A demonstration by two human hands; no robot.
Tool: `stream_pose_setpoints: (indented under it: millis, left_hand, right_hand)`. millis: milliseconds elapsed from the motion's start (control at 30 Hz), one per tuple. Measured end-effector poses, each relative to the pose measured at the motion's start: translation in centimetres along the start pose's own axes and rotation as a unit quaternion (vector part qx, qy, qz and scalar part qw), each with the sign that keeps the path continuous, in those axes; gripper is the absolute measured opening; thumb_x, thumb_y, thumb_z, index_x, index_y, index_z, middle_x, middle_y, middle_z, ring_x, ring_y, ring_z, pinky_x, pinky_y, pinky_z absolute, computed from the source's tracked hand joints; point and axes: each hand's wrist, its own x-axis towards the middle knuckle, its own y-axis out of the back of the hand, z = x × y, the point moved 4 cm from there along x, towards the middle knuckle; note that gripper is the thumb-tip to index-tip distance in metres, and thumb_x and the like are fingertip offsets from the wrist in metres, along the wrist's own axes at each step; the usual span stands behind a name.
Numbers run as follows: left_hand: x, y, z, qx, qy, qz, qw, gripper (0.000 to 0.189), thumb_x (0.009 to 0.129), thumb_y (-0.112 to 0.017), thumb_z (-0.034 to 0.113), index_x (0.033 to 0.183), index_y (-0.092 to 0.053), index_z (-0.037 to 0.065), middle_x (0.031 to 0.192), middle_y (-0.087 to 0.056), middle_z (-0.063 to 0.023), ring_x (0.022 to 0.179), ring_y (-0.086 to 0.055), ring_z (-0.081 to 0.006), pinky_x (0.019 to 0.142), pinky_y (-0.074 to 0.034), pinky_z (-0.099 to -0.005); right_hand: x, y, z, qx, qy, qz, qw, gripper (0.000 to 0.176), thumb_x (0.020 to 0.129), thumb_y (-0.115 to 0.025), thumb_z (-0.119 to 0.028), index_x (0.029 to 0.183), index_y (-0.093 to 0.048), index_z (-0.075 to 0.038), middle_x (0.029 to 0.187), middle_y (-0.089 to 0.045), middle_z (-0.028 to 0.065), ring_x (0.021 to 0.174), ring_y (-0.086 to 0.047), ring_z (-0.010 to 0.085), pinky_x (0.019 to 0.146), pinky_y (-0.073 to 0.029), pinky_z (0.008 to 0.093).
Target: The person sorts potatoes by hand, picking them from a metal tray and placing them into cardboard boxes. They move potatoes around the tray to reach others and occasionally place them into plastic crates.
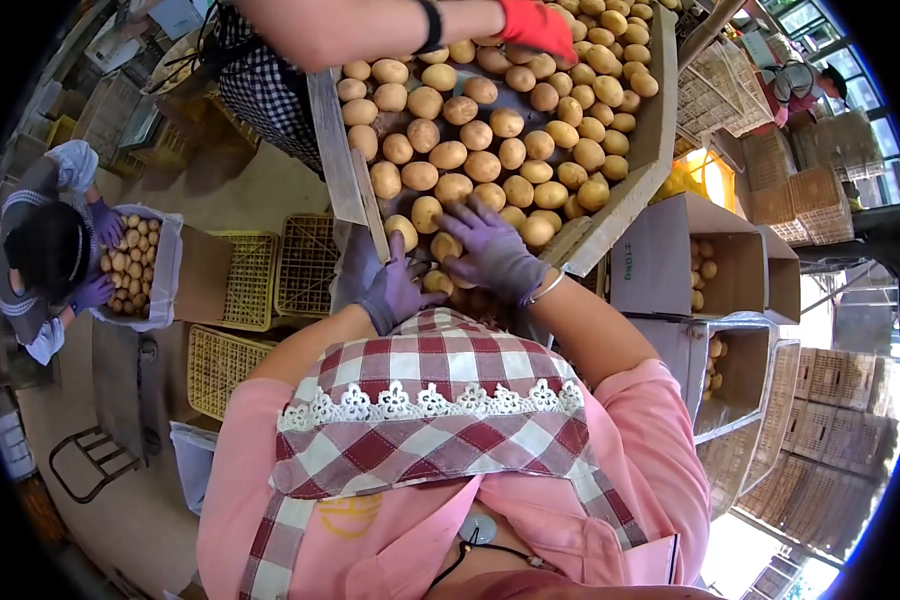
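Note:
My left hand [398,292], in a purple-grey glove, is at the narrow near end of a wooden-sided sorting table [625,212]. Its fingers are apart, beside a potato [402,232] at the left board and another potato [436,281] near the thumb. My right hand [495,252], gloved alike, lies palm down with spread fingers over the potatoes at the mouth of the table. Whatever its palm touches is hidden. Many loose potatoes [481,166] cover the table beyond both hands.
Across the table, another person's red-gloved hand [538,28] reaches over the potatoes. At left, a person in purple gloves handles a lined box [160,300] of potatoes. Yellow crates [220,372] stand to my left. Cardboard boxes [660,265] holding potatoes stand to my right.

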Motion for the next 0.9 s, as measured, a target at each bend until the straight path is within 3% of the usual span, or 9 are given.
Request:
stream_pose_setpoints:
  millis: [167,233,333,433,567,633,733,800,900]
  left_hand:
    - [0.5,1.2,-0.1,-0.011,0.003,0.022,1.0,0.081,0.083,-0.053,0.06,0.141,-0.026,0.011,0.142,-0.032,-0.0136,0.129,-0.035,-0.0337,0.102,-0.035,-0.0573]
    - [1.1,2.6,-0.5,0.025,0.004,0.013,1.0,0.068,0.085,-0.058,0.049,0.135,-0.035,0.01,0.136,-0.038,-0.0134,0.124,-0.04,-0.0325,0.099,-0.039,-0.055]
    - [-0.3,1.8,-0.7,0.133,-0.064,-0.034,0.988,0.038,0.087,-0.06,0.028,0.118,-0.05,0.009,0.123,-0.047,-0.0083,0.118,-0.044,-0.029,0.095,-0.041,-0.0545]
    - [0.7,3.8,-0.7,0.183,-0.111,-0.104,0.971,0.032,0.088,-0.055,0.029,0.115,-0.054,0.011,0.12,-0.05,-0.0065,0.115,-0.045,-0.0294,0.094,-0.039,-0.0606]
    - [0.2,1.7,-0.6,-0.026,0.008,0.002,1.0,0.055,0.087,-0.05,0.053,0.126,-0.047,0.015,0.126,-0.047,-0.008,0.118,-0.043,-0.0321,0.097,-0.033,-0.0628]
    - [0.9,1.4,-0.8,-0.041,0.055,-0.03,0.997,0.071,0.083,-0.047,0.065,0.135,-0.04,0.017,0.133,-0.042,-0.0089,0.123,-0.041,-0.0338,0.1,-0.029,-0.0649]
    - [2.6,2.7,-1.1,0.234,-0.105,-0.14,0.956,0.089,0.083,-0.047,0.068,0.144,-0.018,0.009,0.144,-0.032,-0.0121,0.133,-0.03,-0.0315,0.108,-0.022,-0.055]
    - [2.0,2.6,-0.8,0.055,-0.008,-0.181,0.982,0.096,0.082,-0.055,0.061,0.145,-0.005,0.007,0.144,-0.034,-0.0148,0.133,-0.031,-0.0318,0.109,-0.024,-0.0502]
    - [5.4,6.1,-2.0,0.172,-0.076,-0.148,0.971,0.096,0.083,-0.049,0.065,0.145,-0.005,0.007,0.142,-0.034,-0.0183,0.133,-0.03,-0.0333,0.107,-0.028,-0.0513]
  right_hand:
    - [0.1,4.1,4.5,-0.078,-0.145,-0.011,0.986,0.068,0.083,-0.057,-0.045,0.143,-0.032,-0.024,0.15,-0.028,0.0099,0.138,-0.02,0.041,0.11,-0.015,0.0591]
    - [1.4,3.6,8.8,0.087,-0.158,0.215,0.96,0.068,0.083,-0.057,-0.048,0.143,-0.031,-0.027,0.153,-0.018,0.0126,0.138,-0.013,0.0472,0.108,-0.013,0.0643]
    - [4.4,5.7,5.8,0.023,-0.32,0.114,0.94,0.074,0.083,-0.054,-0.056,0.145,-0.025,-0.029,0.155,-0.004,0.0155,0.134,-0.003,0.0579,0.104,-0.012,0.0694]
    - [4.5,2.5,3.3,-0.086,-0.292,0.126,0.944,0.076,0.083,-0.047,-0.064,0.146,-0.025,-0.027,0.154,-0.004,0.0187,0.132,-0.002,0.0607,0.101,-0.011,0.0734]
    - [0.5,0.4,-3.0,-0.154,-0.183,-0.108,0.965,0.075,0.083,-0.05,-0.059,0.146,-0.025,-0.027,0.155,-0.004,0.0173,0.136,-0.003,0.0553,0.099,-0.01,0.0751]
    - [0.0,-0.8,-2.9,-0.107,-0.138,-0.008,0.985,0.075,0.082,-0.053,-0.056,0.146,-0.023,-0.029,0.155,-0.005,0.0153,0.138,-0.005,0.0504,0.099,-0.01,0.0748]
    - [-0.1,-0.9,-2.5,-0.137,-0.142,-0.042,0.979,0.072,0.083,-0.054,-0.054,0.145,-0.024,-0.035,0.155,-0.008,0.0148,0.139,-0.004,0.0488,0.1,-0.012,0.0745]
    - [-1.2,-1.2,-2.3,-0.113,-0.14,-0.112,0.977,0.073,0.082,-0.056,-0.053,0.145,-0.022,-0.036,0.155,-0.009,0.0159,0.138,0.0,0.0514,0.099,-0.012,0.0755]
    - [-0.9,1.4,-1.3,-0.068,-0.118,-0.003,0.991,0.06,0.081,-0.06,-0.043,0.134,-0.044,-0.021,0.138,-0.04,0.0186,0.126,-0.038,0.0453,0.1,-0.034,0.0589]
